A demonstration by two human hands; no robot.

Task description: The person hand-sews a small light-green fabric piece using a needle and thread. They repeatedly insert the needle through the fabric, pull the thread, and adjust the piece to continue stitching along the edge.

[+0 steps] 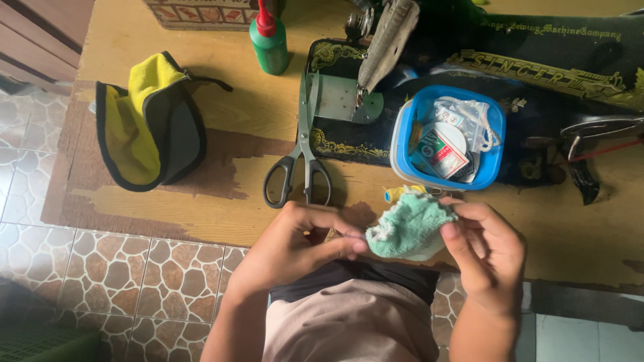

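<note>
A small piece of green terry cloth (409,229) is being held between two bare hands, just above the near edge of a wooden table (221,208) and over the person's lap. The left hand (298,245) is pinching the cloth's left edge between thumb and fingertips, and the right hand (486,251) is gripping its right side, with fingers curled round the top and the thumb pressed against the front. The cloth is looking fluffy and pale mint in colour, bunched into a rounded wad, with a whitish scalloped trim along its left and upper edges (a scrap of yellow is peeping out just behind it).

Beyond the hands, a pair of black-handled scissors (302,157) is lying on the table, blades pointing away. To the right of them a blue plastic tub (448,137) is resting on the bed of a black sewing machine (537,74) with gold ornament, and is filled with small packets. A green bottle with a red cap (270,40) is standing at the far edge. On the left, a black and yellow fabric pouch (149,121) is lying open. A brown tiled floor (121,275) is being seen below the table.
</note>
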